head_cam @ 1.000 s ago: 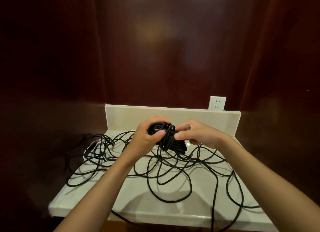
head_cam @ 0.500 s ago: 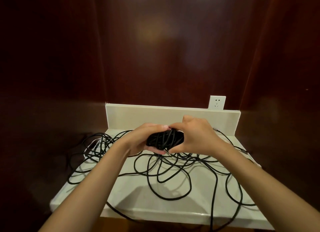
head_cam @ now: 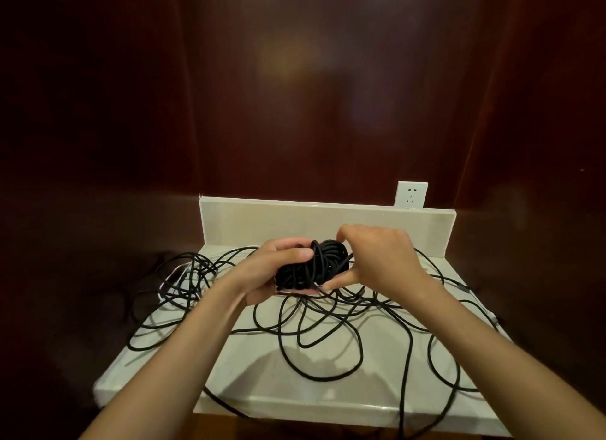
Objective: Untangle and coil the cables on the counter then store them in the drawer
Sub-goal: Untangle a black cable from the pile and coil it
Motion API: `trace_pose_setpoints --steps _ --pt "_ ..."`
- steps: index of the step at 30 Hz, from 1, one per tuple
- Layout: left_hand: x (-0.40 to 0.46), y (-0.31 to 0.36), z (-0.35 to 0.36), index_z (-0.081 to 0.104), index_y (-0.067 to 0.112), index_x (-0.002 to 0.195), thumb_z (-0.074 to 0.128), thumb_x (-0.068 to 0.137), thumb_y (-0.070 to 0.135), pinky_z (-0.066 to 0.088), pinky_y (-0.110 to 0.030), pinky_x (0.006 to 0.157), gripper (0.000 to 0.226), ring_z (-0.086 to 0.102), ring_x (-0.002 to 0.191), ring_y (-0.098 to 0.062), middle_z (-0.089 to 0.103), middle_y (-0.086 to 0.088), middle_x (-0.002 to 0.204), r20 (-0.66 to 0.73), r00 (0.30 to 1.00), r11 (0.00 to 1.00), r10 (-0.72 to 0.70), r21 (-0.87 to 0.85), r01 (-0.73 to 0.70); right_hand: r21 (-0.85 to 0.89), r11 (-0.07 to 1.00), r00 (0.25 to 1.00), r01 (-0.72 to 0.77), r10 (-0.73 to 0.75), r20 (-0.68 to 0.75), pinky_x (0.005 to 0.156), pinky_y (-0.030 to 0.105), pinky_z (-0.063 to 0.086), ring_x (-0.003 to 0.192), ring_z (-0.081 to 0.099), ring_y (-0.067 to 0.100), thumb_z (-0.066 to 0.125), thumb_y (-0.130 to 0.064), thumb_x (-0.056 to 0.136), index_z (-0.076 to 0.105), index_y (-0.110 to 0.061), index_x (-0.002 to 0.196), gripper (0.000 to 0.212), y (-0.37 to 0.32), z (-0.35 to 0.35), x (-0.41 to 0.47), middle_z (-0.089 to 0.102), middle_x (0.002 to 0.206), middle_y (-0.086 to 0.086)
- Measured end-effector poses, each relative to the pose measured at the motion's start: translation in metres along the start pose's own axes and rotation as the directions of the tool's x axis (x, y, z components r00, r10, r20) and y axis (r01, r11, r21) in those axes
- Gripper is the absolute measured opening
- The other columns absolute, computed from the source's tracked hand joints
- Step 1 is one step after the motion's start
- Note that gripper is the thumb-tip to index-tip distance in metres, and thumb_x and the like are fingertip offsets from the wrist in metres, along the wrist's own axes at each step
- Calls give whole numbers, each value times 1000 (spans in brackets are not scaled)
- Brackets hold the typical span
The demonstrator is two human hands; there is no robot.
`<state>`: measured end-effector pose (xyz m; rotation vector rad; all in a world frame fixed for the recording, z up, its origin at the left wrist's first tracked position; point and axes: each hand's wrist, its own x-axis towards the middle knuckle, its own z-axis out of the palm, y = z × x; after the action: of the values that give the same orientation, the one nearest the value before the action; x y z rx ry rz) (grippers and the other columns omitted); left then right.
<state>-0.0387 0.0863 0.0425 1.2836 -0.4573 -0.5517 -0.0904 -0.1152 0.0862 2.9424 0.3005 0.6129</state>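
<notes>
Left hand (head_cam: 278,272) grips the tight black bundle of coiled cable (head_cam: 311,265) from its left end, thumb over the top, fingers curled underneath; right hand (head_cam: 377,259) closes on the bundle's right end, thumb under, fingers arched over the top, apparently pinching a strand there, though the exact strand is hidden behind the knuckles.

Bundle is held just above the pale glossy countertop (head_cam: 328,397), near its back edge; long axis runs roughly left to right, spanning between the two hands; a few wraps cross it the other way near the middle.

Loose black cable (head_cam: 328,334) trails from beneath the bundle and sprawls in overlapping loops across the counter toward the person; some loops hang over the front and left edges; a knot of strands with something pale among them lies at the left rear (head_cam: 183,275), too tangled to sort out.

Judgement: coiling is part done, most of the length not yet taken up; free length lies below and in front of the hands, so the right hand, on the feeding end, seems the one to draw the next wrap while the left anchors.

Behind: cream upstand (head_cam: 262,223); white wall socket (head_cam: 411,195); dark red-brown panelling; no drawer in view.
</notes>
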Motion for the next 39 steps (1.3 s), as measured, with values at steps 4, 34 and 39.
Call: trace_pose_setpoints --steps 4,34,39 --pt "4 -5 3 66 5 118 74 76 14 59 -56 83 44 69 96 -37 69 -21 110 -125 986 993 115 49 -109 241 970 997 10 -27 68 66 29 36 84 55 10 69 -77 61 48 -32 113 73 9 -9 1 57 90 -16" --pt "16 -12 18 75 18 110 73 87 13 59 -35 73 24 73 94 -29 76 -12 102 -397 844 922 360 13 -387 972 -114 950 -208 214 228 62 27 58 63 65 16 68 -3 90 68 -2 108 18 -20 -5 5 69 76 12" --pt "14 -15 17 74 23 115 82 69 25 57 -44 93 46 70 109 -32 74 -11 113 -379 811 893 445 117 -435 990 -21 927 -141 348 139 57 26 56 58 67 16 72 -3 87 72 6 92 10 -19 -1 8 71 71 15"
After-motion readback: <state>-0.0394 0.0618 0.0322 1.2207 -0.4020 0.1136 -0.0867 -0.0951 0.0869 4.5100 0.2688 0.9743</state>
